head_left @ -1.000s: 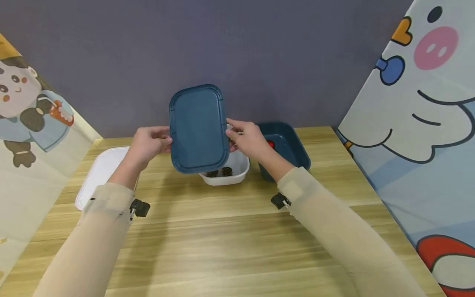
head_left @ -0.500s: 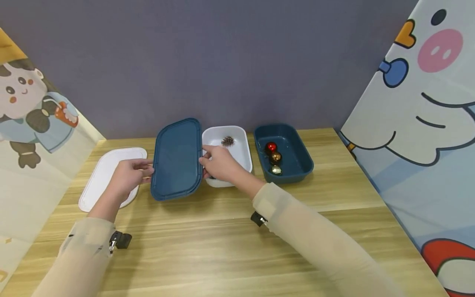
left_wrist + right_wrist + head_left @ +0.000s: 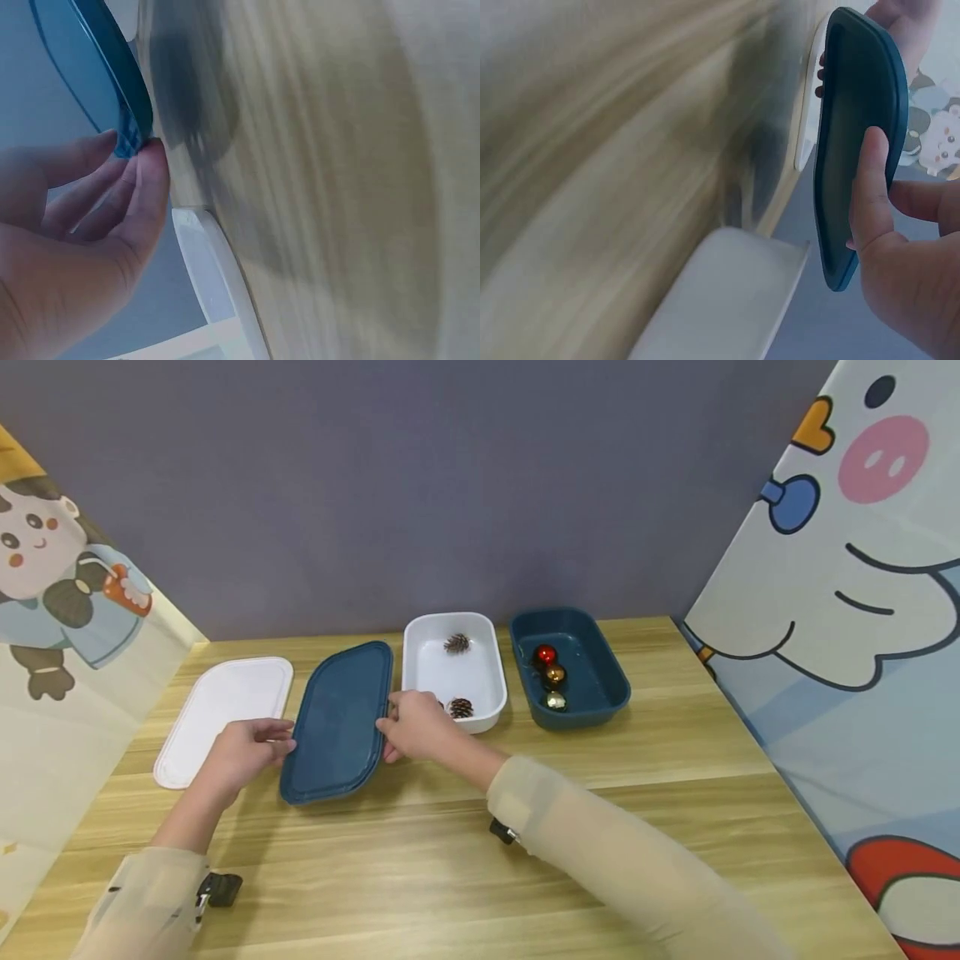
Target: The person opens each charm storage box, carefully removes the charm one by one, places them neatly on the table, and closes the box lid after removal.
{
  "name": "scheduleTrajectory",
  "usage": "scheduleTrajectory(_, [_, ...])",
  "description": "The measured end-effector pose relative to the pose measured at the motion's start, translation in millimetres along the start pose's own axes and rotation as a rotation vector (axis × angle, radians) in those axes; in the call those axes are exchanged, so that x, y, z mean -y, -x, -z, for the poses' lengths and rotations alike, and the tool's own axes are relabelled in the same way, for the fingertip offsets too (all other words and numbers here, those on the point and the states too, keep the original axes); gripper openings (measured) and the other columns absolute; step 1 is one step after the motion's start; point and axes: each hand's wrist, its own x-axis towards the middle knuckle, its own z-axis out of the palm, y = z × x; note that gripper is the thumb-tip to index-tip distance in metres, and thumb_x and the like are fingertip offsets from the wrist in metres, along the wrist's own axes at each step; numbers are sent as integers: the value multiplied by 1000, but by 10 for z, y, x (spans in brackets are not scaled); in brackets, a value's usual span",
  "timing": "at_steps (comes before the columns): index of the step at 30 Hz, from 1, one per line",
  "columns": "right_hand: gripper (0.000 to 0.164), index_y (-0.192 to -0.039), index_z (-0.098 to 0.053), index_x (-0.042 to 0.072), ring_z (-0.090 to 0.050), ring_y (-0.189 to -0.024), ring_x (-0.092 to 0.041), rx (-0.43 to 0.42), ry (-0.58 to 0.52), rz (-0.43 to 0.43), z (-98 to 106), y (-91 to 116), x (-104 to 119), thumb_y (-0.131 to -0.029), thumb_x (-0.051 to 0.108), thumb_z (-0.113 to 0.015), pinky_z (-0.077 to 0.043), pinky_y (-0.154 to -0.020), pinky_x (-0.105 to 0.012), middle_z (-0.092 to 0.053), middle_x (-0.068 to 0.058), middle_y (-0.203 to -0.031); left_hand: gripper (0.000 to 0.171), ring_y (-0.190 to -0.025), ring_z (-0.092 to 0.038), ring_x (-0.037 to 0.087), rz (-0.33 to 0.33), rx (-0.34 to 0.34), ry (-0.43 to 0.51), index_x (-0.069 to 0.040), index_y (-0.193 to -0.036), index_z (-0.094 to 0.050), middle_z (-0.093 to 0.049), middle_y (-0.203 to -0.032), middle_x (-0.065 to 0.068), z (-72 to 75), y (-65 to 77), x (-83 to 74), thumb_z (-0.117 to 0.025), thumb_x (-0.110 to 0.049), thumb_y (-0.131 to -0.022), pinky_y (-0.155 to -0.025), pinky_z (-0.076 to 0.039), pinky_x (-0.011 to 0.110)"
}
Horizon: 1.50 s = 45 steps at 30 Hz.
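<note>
A dark blue rectangular lid (image 3: 337,722) is held tilted just above the table, between the white lid and the white box. My left hand (image 3: 243,752) pinches its left edge; in the left wrist view, thumb and fingers meet at the rim of the blue lid (image 3: 124,82). On the opposite edge, my right hand (image 3: 420,727) grips with the thumb on one face and fingers on the other, as the right wrist view shows. To the left, a white lid (image 3: 232,693) lies flat on the wooden table, partly behind my left hand.
Right of the blue lid stands a white box (image 3: 450,681) with pinecones (image 3: 457,643), one partly hidden by my right hand. Beside it, a dark blue box (image 3: 592,677) holds a red ball (image 3: 546,654), a gold ball (image 3: 555,675) and a pale gold ball (image 3: 556,701). A grey wall (image 3: 450,485) rises behind.
Both hands have carried the blue lid down and left, from in front of the white box to low over the table beside it. The boxes' contents have come into view.
</note>
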Motion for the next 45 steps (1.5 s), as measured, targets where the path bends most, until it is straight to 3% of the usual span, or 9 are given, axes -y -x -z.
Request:
scheduleTrajectory(4, [67,-163,-32,-7,-80,-70,-25,31,6,-27,-105,30,-45,-107,11,-64,-65,-67,-31,-76,-6,-86,52,-112,-75,35,14,24,-25,15,-149,-50,-57,-145,39,-4,95,48,-63,-13,-107,-85,-65,34])
scheduleTrajectory(13, [62,-159,-41,-7,-76,-66,-19,82,228,11,-261,15,-247,-108,19,-65,-54,-60,-20,-73,0,-72,53,-108,-76,36,48,19,-70,18,-146,-51,-62,-139,39,-23,202,120,-66,-13,-105,-81,-66,35])
scheduleTrajectory(18, [23,-114,-68,2,-67,-52,-11,158,352,19,-307,-12,-356,-106,23,-68,-53,-68,-17,-68,3,-58,50,-113,-71,47,-3,-23,-215,14,-139,-60,-72,-125,34,-83,258,98,-71,-17,-101,-84,-63,47])
scheduleTrajectory(22, [22,-88,-66,10,-63,-47,-8,190,369,0,-310,-3,-391,-104,23,-69,-53,-70,-17,-61,7,-50,51,-114,-70,52,-52,-37,-303,13,-136,-63,-73,-120,35,-152,308,67,-73,-20,-99,-87,-61,57])
scheduleTrajectory(27, [34,-126,-65,-5,-69,-53,-13,166,349,-5,-321,12,-424,-103,19,-69,-57,-84,-19,-70,-1,-58,57,-112,-69,53,-65,-47,-356,13,-137,-62,-73,-117,36,-201,363,66,-75,-26,-98,-86,-60,59])
scheduleTrajectory(30, [58,-151,-51,-8,-79,-93,-17,155,414,15,-344,36,-419,-104,21,-69,-54,-106,-24,-83,-11,-102,62,-112,-68,54,-88,-61,-376,13,-139,-60,-70,-124,37,-191,411,85,-77,-29,-98,-85,-60,59])
scheduleTrajectory(35, [73,-160,-44,-3,-53,-150,-27,163,635,41,-448,167,-404,-106,42,-65,-47,-121,-32,-51,-19,-163,79,-116,-64,59,-134,-50,-466,18,-140,-56,-58,-139,44,-179,497,126,-82,-41,-94,-93,-56,67])
scheduleTrajectory(40, [99,-163,-38,1,-52,-148,-25,192,808,39,-584,365,-355,-97,70,-64,-52,-115,-31,-44,-16,-166,99,-124,-52,68,-136,-16,-593,21,-138,-56,-52,-139,48,-207,599,185,-83,-59,-86,-98,-50,74])
scheduleTrajectory(45, [101,-160,-47,4,-51,-138,-21,121,976,69,-670,507,-333,-93,79,-60,-52,-111,-40,-52,-9,-153,104,-121,-52,69,-155,2,-652,24,-136,-56,-54,-136,47,-283,680,235,-83,-62,-84,-95,-50,73])
